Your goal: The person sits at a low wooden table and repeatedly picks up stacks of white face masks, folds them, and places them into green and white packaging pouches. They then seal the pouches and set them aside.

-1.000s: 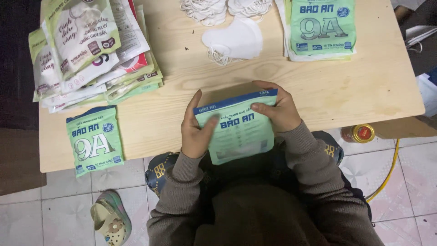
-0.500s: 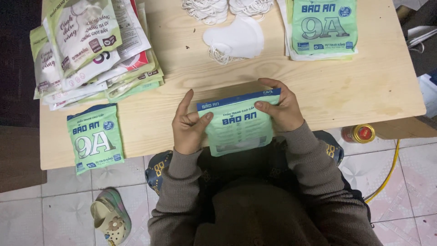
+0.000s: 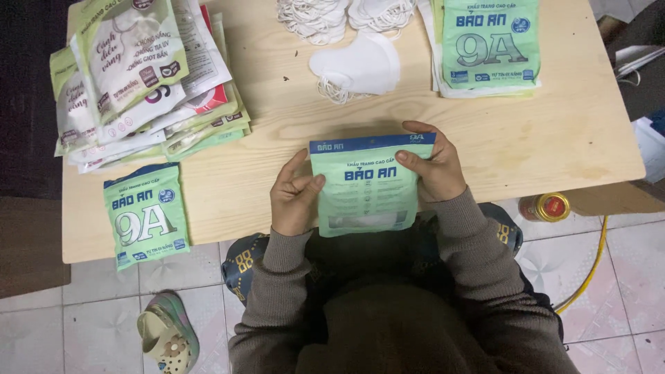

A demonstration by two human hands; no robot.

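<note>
Pouch (image 3: 367, 187) unmoved; left hand (image 3: 294, 197), right hand (image 3: 433, 166) still gripping edges.

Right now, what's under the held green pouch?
Under the pouch, held by the left hand and right hand, lie the table edge and dark lap; the strip directly behind it is covered.

Green packet (image 3: 366, 187) blue-topped; white mask (image 3: 360, 66); pale wood table (image 3: 554, 138)

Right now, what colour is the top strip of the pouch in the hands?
Dark blue, above a light green body, on the pouch; head view.
</note>
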